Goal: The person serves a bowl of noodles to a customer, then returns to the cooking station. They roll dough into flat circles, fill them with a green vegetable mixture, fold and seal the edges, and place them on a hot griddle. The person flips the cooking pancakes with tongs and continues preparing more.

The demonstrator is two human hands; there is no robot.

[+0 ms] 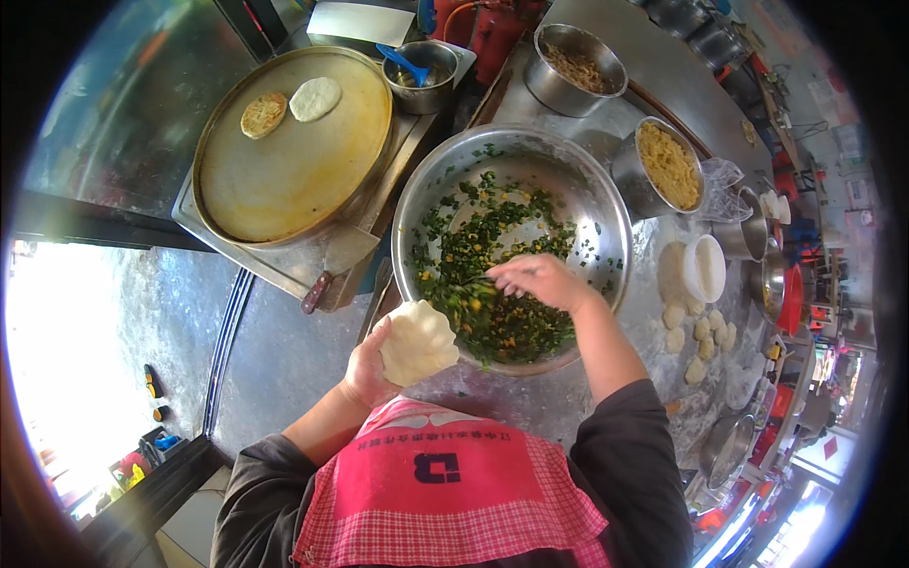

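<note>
Head view: left hand props dough beside bowl (fingers beneath hidden), best kept level and close; right hand over greens, fingers bunched, what they pinch too blurred to tell.

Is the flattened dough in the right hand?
No, the left hand holds the dough; the right hand is over the bowl.

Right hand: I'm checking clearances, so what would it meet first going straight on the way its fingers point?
For the right hand, probably the chopped green mixture, then the left wall of the steel bowl; the hand's height above the mixture is unclear from this single view.
</note>
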